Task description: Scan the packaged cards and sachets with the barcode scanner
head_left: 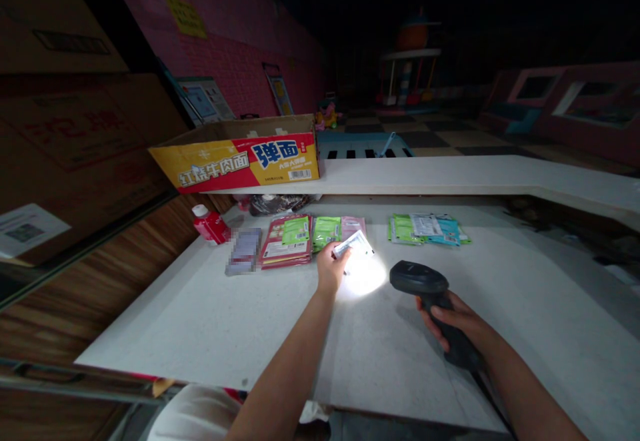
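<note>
My right hand is wrapped round the grip of a black handheld barcode scanner, whose cable trails down toward the bottom edge. The scanner's head points left, and a bright patch of light falls on the table and a small white packet. That packet is pinched in my left hand, a little above the table. Just behind my left hand lie green packets and a pink packet. Further left is a stack of red flat packets with a green packet on top.
Green, white and blue packets lie in a pile at the back right. A red bottle and a blurred phone-like item are at left. An open noodle carton stands on the raised white ledge. Large cardboard boxes rise at far left.
</note>
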{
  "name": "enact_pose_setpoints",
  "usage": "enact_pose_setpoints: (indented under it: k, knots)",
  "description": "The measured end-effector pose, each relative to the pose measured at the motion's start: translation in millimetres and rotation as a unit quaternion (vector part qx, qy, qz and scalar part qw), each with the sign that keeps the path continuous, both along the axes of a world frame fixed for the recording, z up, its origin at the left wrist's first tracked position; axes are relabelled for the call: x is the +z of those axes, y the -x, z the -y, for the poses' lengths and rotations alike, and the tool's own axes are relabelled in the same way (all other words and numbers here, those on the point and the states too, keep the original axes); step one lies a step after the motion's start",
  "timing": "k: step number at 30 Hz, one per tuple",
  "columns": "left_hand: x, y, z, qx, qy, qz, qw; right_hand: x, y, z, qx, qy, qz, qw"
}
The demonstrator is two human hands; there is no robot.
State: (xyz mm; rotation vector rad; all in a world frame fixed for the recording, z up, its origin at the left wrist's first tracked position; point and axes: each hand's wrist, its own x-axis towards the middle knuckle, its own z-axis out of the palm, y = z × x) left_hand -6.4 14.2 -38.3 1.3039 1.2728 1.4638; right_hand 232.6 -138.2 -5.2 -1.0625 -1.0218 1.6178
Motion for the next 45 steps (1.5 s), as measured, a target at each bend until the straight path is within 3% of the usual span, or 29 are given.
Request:
enact_pose_setpoints:
  k: [16, 24, 28, 32, 38, 41, 45]
  knots:
    - [1.9, -0.4, -0.6, -0.023, 0.003, 0.026, 0.999, 3.5, 0.7, 0.7, 0.039, 0.007, -0.012, 0.999]
    - [1.3, -1.1, -1.3, -0.022, 0.005, 0.048, 0.999, -5.3, -6.5, -19.5, -0.079, -0.027, -0.01, 0.996]
    - [1.6, -1.0, -0.6, -0.031, 0.005, 0.078, 0.996, -10.4, -16.2, -30.6, -0.2, -0.019, -0.047, 0.978]
    - [7.8, -5.8, 2.5, -0.042, 0.009, 0.103, 0.994, -10.2, -25.3, -32.4, -0.27, -0.016, -0.117, 0.956]
    - [19.9, -41.3, 1.0, -0.109, 0.051, 0.208, 0.971, -4.6, -30.0, -31.5, -0.323, -0.026, -0.16, 0.933]
    - [22.7, -71.4, -5.6, -0.151, 0.106, 0.241, 0.953, -5.5, -34.5, -32.7, -0.327, -0.011, -0.192, 0.925]
    - [23.7, -117.8, -18.2, -0.158, 0.18, 0.27, 0.933, -8.3, -43.6, -33.8, -0.375, -0.033, -0.218, 0.9]
